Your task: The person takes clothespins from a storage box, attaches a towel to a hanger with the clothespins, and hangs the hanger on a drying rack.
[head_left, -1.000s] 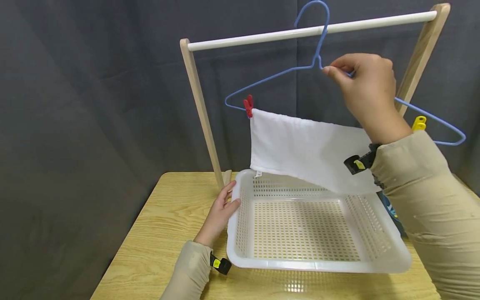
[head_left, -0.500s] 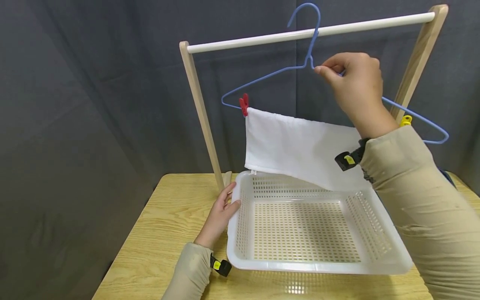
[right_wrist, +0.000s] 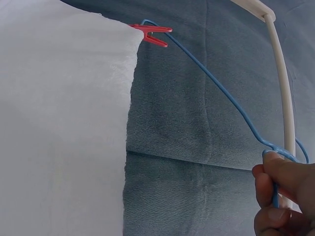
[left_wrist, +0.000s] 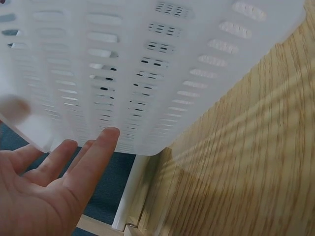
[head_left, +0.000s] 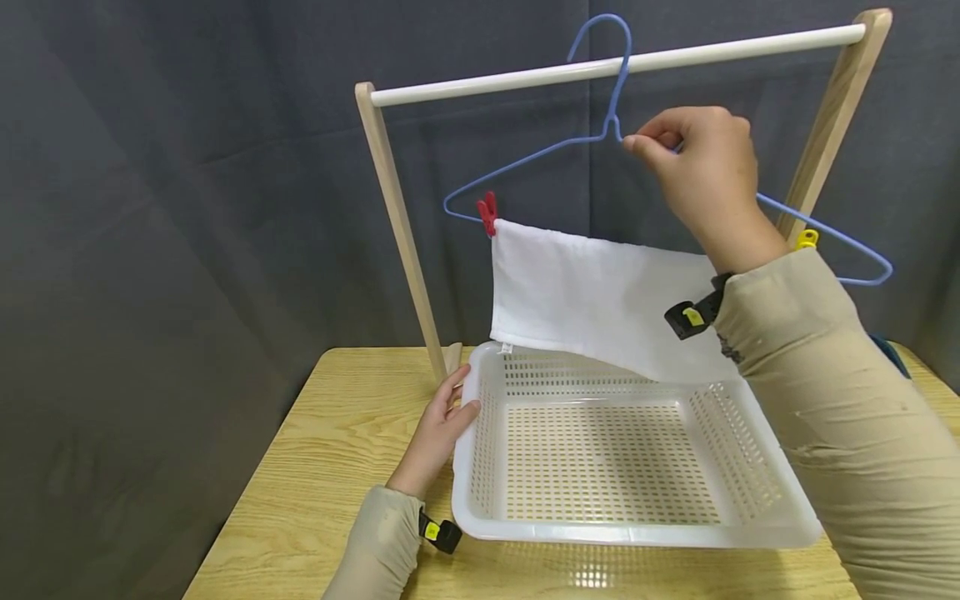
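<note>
My right hand (head_left: 701, 175) pinches the blue hanger (head_left: 558, 147) between thumb and fingers, just right of its neck. The hook curves above the rack's white bar (head_left: 495, 82); whether it bears on the bar I cannot tell. From the hanger hangs a white towel (head_left: 570, 283), clipped by a red clothespin (head_left: 487, 214) at left. A yellow clothespin (head_left: 806, 239) shows at right, partly behind my wrist. My left hand (head_left: 435, 429) holds the left rim of the white plastic basket (head_left: 630, 533), thumb over the edge, fingers along the outer wall (left_wrist: 162, 64).
The basket, with perforated walls and floor, sits over the wooden table (head_left: 322, 458). Behind it stands the rack on wooden legs (head_left: 405, 242), with a dark curtain (head_left: 187, 208) at the back. Something dark blue (head_left: 891, 354) shows beyond my right sleeve.
The right hand has moved left with the hanger, towel and clothespins, and the hook has come down a little toward the bar. The left hand and basket have barely moved.
</note>
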A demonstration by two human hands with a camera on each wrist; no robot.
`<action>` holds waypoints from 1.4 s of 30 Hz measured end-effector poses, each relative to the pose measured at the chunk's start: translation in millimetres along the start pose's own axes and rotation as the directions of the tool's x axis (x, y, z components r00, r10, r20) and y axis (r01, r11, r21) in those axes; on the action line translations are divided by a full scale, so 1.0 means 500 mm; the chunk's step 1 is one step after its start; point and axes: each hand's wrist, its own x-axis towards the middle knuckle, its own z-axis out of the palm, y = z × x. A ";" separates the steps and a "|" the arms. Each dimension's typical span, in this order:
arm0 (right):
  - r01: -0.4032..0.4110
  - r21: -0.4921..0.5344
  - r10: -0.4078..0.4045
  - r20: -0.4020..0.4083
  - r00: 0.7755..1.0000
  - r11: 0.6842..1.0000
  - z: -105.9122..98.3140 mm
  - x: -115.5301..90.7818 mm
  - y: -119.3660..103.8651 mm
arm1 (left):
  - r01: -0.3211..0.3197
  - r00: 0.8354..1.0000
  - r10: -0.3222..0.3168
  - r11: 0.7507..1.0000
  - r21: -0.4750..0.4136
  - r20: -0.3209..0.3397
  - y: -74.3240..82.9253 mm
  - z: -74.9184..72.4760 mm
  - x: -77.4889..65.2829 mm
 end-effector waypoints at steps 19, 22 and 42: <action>0.004 0.001 -0.004 0.032 0.999 1.000 0.016 -0.004 0.010 | -0.003 1.000 0.003 1.000 -0.003 0.015 -0.004 0.003 0.011; 0.014 -0.001 -0.014 0.029 0.999 1.000 0.017 -0.005 0.012 | -0.002 1.000 0.002 1.000 -0.002 0.017 -0.003 0.003 0.012; 0.025 0.002 -0.025 0.019 0.999 1.000 0.028 -0.016 0.024 | -0.012 1.000 0.012 1.000 0.003 0.021 0.000 0.001 0.006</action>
